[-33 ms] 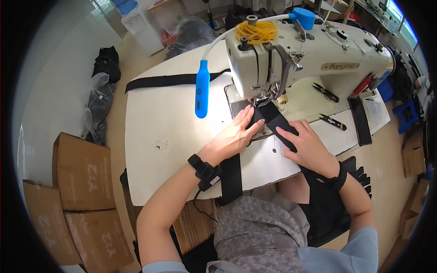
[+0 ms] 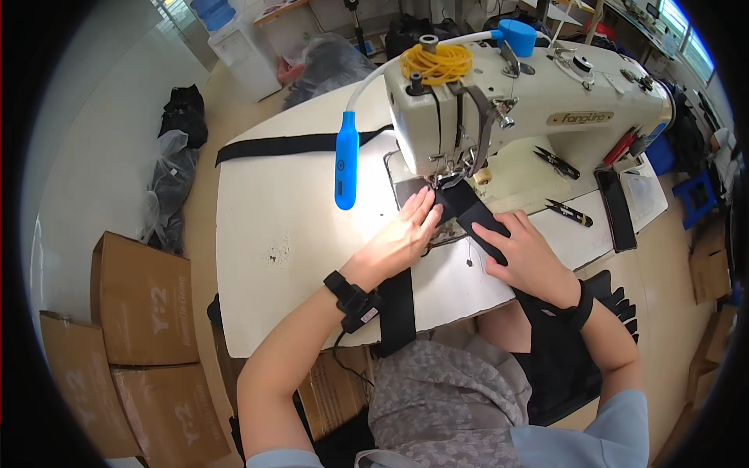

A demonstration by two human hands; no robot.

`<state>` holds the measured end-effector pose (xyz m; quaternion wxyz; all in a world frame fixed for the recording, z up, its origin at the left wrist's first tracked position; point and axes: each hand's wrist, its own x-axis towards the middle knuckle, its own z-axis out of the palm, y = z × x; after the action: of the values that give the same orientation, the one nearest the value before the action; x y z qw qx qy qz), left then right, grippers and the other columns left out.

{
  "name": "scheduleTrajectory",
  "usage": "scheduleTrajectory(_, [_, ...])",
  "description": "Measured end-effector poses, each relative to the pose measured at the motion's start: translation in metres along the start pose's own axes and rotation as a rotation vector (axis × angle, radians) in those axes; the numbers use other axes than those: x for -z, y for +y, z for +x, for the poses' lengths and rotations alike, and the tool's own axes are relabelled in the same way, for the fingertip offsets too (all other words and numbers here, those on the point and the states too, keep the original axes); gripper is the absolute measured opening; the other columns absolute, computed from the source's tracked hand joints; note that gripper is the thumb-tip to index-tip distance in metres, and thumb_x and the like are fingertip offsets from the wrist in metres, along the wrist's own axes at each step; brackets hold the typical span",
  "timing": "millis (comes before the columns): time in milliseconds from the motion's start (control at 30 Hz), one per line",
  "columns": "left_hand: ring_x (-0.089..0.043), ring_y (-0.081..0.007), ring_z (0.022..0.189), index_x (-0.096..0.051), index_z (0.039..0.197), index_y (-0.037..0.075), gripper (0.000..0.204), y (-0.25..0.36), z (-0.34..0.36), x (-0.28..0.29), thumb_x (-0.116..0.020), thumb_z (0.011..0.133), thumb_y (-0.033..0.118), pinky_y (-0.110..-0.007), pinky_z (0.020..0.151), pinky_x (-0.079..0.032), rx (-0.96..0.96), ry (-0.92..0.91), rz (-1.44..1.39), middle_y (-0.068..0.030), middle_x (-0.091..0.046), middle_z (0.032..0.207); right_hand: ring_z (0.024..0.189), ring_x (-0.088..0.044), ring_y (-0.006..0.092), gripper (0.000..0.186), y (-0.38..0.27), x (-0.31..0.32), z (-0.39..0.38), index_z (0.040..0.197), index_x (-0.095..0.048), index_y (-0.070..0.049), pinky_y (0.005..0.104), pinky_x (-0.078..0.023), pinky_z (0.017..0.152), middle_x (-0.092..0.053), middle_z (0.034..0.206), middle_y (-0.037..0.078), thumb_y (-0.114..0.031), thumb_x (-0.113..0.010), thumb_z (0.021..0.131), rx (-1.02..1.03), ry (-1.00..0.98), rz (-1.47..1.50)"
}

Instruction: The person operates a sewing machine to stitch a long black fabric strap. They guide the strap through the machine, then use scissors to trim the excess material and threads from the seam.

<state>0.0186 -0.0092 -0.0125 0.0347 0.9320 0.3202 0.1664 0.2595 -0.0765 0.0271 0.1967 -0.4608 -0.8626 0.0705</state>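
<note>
Strap (image 2: 477,212) of black cloth lies at the needle end of the sewing machine (image 2: 427,117). The left hand (image 2: 404,235) rests flat beside it, fingers nearly together; the right hand (image 2: 529,256) has thumb and fingers apart on its near end, pinch unclear. It looks light, bendable, hardly fragile; its edges seem the best hold.

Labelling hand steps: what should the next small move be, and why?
Probably ease the black strap slightly toward the sewing foot, flat and straight. It reaches up to the foot; the right grip holds it on the side nearer the body, and the left grip lies flat close to the foot, so both look placed to guide it.
</note>
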Motion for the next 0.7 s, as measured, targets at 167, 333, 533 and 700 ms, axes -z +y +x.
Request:
scheduleTrajectory(167, [-0.043,-0.0361,0.127,-0.051,0.122,-0.006,0.040,0.0059,-0.0022,0.0023,-0.051,0.083,0.003,-0.043,0.107,-0.037,-0.005,-0.080,0.200,-0.0243,-0.047,0.133,0.097,-0.048,0.0345,0.047,0.0008,0.0005,0.0022,0.114,-0.062,-0.003,0.0391,-0.047,0.082,-0.053,0.100,0.020,-0.015,-0.066,0.069,0.011,0.022,0.011])
scheduleTrajectory(333, [-0.046,-0.0338,0.126,-0.050,0.124,-0.006,0.042,0.0073,0.0025,0.0074,-0.050,0.084,0.004,-0.041,0.106,-0.038,-0.016,-0.148,0.291,-0.0228,-0.050,0.130,0.097,-0.049,0.0348,0.045,0.0015,0.0015,0.0017,0.112,-0.063,-0.002,0.0386,-0.047,0.082,-0.055,0.095,0.021,-0.016,-0.067,0.069,0.011,0.018,0.026])
scheduleTrajectory(533, [-0.046,-0.0335,0.126,-0.050,0.124,-0.007,0.041,0.0020,0.0040,0.0069,-0.049,0.084,0.004,-0.040,0.106,-0.039,-0.052,-0.142,0.234,-0.0224,-0.050,0.131,0.095,-0.049,0.0341,0.046,0.0061,0.0040,0.0018,0.112,-0.064,-0.002,0.0379,-0.047,0.082,-0.056,0.094,0.020,-0.018,-0.068,0.069,0.030,0.000,-0.011])
scheduleTrajectory(700, [-0.047,-0.0334,0.125,-0.048,0.125,-0.007,0.044,0.0011,0.0050,0.0049,-0.051,0.083,0.003,-0.040,0.105,-0.040,-0.061,-0.142,0.284,-0.0223,-0.050,0.131,0.095,-0.049,0.0337,0.046,0.0065,-0.0003,0.0002,0.112,-0.064,-0.002,0.0382,-0.048,0.079,-0.055,0.095,0.019,-0.019,-0.068,0.069,0.024,0.003,-0.007])
